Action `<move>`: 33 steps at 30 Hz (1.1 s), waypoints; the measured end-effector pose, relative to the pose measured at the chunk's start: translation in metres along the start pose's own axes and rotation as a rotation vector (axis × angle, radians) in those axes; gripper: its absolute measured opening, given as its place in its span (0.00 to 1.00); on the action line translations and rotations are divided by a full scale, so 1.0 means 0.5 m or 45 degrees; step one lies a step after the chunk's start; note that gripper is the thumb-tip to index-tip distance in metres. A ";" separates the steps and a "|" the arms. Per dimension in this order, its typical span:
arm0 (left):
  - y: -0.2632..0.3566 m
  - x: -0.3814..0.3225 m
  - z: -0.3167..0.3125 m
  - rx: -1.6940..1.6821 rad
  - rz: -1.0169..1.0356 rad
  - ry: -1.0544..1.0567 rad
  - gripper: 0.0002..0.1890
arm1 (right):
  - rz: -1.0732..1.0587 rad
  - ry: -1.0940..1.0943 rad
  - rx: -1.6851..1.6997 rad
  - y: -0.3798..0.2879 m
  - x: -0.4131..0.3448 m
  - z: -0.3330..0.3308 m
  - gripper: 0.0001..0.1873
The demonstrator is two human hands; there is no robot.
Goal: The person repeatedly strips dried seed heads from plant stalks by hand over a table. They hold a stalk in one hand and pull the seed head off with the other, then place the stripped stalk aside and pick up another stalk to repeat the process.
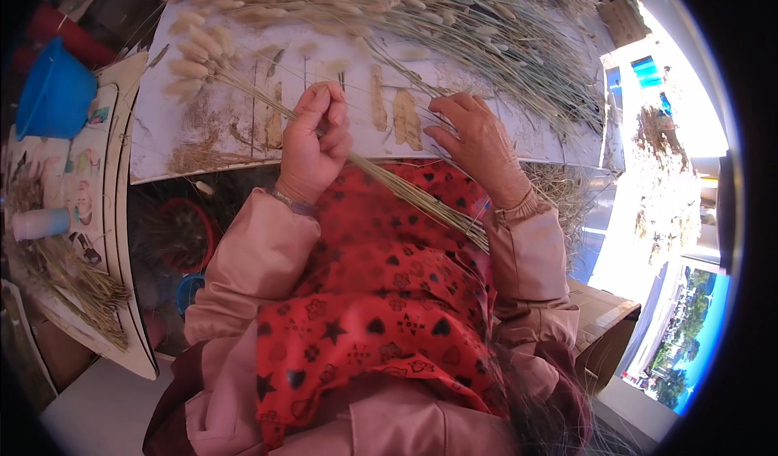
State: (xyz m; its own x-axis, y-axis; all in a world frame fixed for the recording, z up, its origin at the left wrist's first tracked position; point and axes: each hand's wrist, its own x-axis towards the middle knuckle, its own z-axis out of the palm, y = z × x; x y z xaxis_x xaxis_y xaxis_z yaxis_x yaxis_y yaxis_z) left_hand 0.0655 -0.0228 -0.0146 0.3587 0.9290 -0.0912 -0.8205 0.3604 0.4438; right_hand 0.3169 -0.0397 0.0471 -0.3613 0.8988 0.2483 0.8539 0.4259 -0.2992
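My left hand (pixel 319 131) is closed around a thin bundle of dried bunny-tail grass (pixel 407 192). Its fluffy cream heads point to the upper left over the white table (pixel 200 122), and its stems slant down across my red apron (pixel 364 328) towards my right forearm. By the table's front edge, my right hand (pixel 471 131) is bent over a few thin loose stalks (pixel 398 64). Its thumb and forefinger are apart, with stalks passing under or between them; whether it grips any is unclear.
A large heap of bunny-tail grass (pixel 516 61) spreads over the table's far side. On the left, a side table (pixel 115 213) bears a blue basin (pixel 58 94), a pale cup (pixel 42 224) and cut stalks (pixel 91 298). A red tub (pixel 182 234) is below; a cardboard box (pixel 602 322) stands right.
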 end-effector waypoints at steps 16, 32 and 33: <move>-0.006 -0.001 0.029 0.089 0.022 0.213 0.10 | 0.136 0.514 0.548 -0.079 0.019 0.055 0.06; -0.008 -0.002 0.022 0.035 0.014 0.122 0.09 | -0.111 0.294 0.291 -0.075 -0.015 0.056 0.07; -0.007 0.000 0.018 0.024 -0.005 0.121 0.09 | -0.115 0.277 0.302 -0.066 -0.023 0.052 0.06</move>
State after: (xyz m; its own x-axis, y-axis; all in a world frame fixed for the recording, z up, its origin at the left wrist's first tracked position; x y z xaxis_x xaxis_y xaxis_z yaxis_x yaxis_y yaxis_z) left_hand 0.0722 -0.0249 -0.0080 0.3173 0.9318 -0.1764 -0.8104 0.3630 0.4599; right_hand 0.2831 -0.0616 0.0300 -0.3212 0.8240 0.4667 0.7016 0.5381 -0.4671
